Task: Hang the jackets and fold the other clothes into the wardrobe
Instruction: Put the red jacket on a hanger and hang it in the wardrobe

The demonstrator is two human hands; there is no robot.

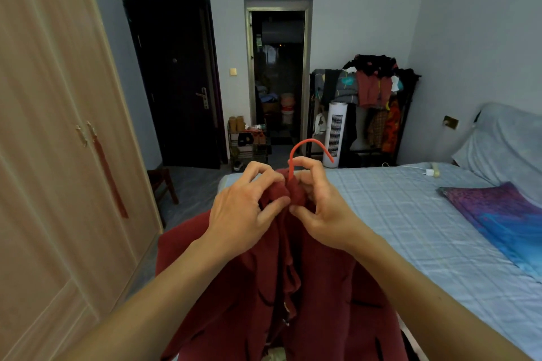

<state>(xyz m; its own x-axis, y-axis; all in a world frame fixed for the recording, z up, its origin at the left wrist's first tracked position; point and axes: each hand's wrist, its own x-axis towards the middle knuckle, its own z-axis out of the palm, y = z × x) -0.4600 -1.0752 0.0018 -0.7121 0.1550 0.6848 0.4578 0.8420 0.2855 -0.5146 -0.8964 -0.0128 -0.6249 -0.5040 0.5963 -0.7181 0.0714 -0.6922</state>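
Your left hand (pixel 243 211) and your right hand (pixel 319 208) meet at the collar of the dark red jacket (pixel 322 287). The left fingers (pixel 258 168) are curled and pinch the collar cloth on its left side. The right fingers (pixel 308 163) are curled too; they pinch the collar on its right side, just at the foot of the red hanger (pixel 305 145). The hook of the hanger stands up above both hands and bends to the right.

The jacket is spread below your hands, with its front toward you and the front opening in the middle. It is at the left edge of the bed (pixel 410 228); I cannot tell if it lies on the bed or only hangs in front of it.

The wardrobe (pixel 44 155) stands on the left, with both doors closed. On the right side of the bed lies a purple and blue cloth (pixel 504 214), well apart from the jacket. Beyond the far edge of the bed, a clothes rack (pixel 378 88) full of garments stands against the wall
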